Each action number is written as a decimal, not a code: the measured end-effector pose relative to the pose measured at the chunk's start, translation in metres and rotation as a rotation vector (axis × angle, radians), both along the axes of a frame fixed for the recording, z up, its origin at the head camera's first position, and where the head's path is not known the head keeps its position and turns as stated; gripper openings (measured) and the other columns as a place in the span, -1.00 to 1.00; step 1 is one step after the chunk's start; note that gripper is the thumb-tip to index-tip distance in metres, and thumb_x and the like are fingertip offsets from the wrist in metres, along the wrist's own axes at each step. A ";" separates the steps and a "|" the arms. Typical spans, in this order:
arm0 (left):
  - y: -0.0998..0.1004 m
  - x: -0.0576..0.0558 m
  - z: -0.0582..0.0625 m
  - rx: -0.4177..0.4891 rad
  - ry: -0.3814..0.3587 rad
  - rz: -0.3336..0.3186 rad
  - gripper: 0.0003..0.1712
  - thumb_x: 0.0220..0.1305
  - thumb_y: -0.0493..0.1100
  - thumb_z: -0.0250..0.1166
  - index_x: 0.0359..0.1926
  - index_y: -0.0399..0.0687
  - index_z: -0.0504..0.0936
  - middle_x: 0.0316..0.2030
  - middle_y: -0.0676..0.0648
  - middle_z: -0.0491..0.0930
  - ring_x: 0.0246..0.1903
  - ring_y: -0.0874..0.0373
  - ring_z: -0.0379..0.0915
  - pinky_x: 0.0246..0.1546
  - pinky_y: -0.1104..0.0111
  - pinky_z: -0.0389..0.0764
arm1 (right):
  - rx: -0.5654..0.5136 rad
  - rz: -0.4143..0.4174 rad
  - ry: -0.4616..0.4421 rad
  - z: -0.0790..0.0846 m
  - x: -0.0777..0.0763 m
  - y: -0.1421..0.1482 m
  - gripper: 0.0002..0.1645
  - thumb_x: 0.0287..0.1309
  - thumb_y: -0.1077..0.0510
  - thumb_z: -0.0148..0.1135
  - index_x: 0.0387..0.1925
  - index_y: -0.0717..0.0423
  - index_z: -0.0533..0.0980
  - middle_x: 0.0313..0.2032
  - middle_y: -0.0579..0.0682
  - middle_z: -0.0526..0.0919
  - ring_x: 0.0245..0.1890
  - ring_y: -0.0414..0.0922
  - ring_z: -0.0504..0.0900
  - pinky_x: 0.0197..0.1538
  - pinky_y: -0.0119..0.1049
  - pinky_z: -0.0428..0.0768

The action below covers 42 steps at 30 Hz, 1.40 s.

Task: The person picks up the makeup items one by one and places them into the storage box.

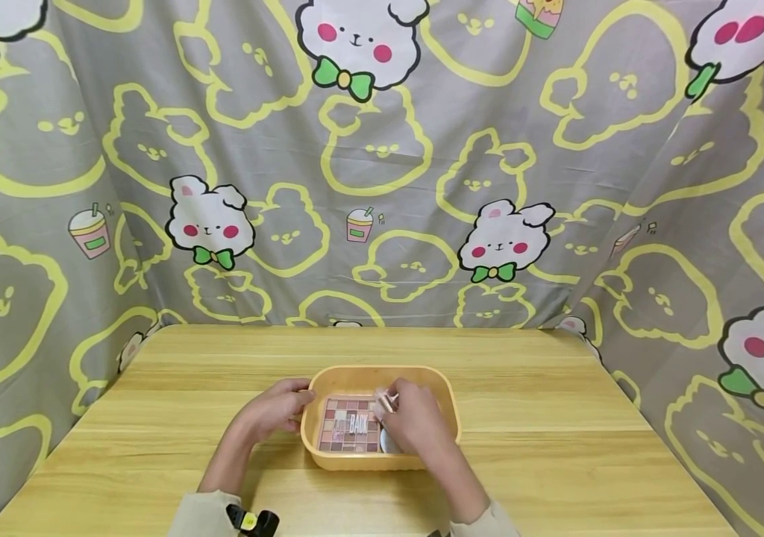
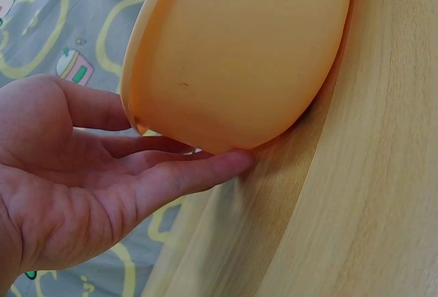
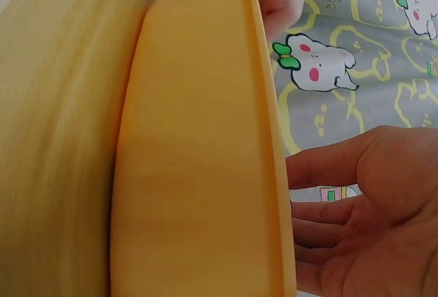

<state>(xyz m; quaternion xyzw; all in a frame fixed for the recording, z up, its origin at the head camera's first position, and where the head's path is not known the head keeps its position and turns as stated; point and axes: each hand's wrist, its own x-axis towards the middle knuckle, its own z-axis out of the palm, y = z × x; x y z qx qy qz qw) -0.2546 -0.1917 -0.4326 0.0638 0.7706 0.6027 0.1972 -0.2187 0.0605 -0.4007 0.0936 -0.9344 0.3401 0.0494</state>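
Note:
A yellow plastic basin [image 1: 382, 462] stands on the table. My left hand [image 1: 279, 406] holds its left end, thumb at the rim and the other fingers against the outer wall, as the left wrist view shows close up on the left hand [image 2: 89, 167]. Inside lies a flat eyeshadow palette [image 1: 350, 426] with a grid of colours and the lettering "BACK". My right hand [image 1: 415, 418] reaches into the basin and pinches a small white-and-gold item [image 1: 386, 403], its kind unclear. A pale round object [image 1: 390, 443] lies partly hidden under that hand. In the right wrist view the basin wall covers the fingertips.
The light wooden table [image 1: 556, 418] extends on both sides of the basin. A grey curtain [image 1: 415, 164] with yellow outlines and white cartoon animals hangs behind and at both sides. A small black device [image 1: 257, 520] sits at the left sleeve.

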 end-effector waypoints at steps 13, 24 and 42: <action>-0.001 0.000 0.001 0.011 -0.005 -0.009 -0.39 0.57 -0.19 -0.10 0.46 -0.51 0.14 0.23 -0.46 0.47 0.16 -0.19 0.54 -0.07 0.07 0.72 | 0.015 0.052 0.045 -0.010 0.001 -0.010 -0.83 0.09 0.23 0.49 -0.41 0.21 0.61 -0.53 -0.02 0.63 -0.55 -0.19 0.50 -0.51 -0.38 0.50; -0.001 0.001 0.001 0.003 -0.006 0.005 -0.39 0.56 -0.19 -0.08 0.46 -0.51 0.15 0.25 -0.46 0.46 0.17 -0.19 0.53 -0.08 0.08 0.72 | 0.063 0.038 0.114 -0.015 0.003 -0.013 -0.78 0.08 0.23 0.47 -0.49 0.20 0.55 -0.58 -0.04 0.54 -0.55 -0.16 0.45 -0.47 -0.30 0.46; -0.001 -0.001 -0.001 0.004 -0.005 0.000 -0.39 0.57 -0.18 -0.08 0.46 -0.51 0.14 0.26 -0.47 0.45 0.18 -0.20 0.52 -0.07 0.05 0.72 | 0.149 0.004 0.165 -0.025 0.003 -0.019 -0.67 -0.04 0.25 0.50 -0.62 0.07 0.45 -0.57 -0.08 0.45 -0.52 -0.13 0.43 -0.45 -0.25 0.45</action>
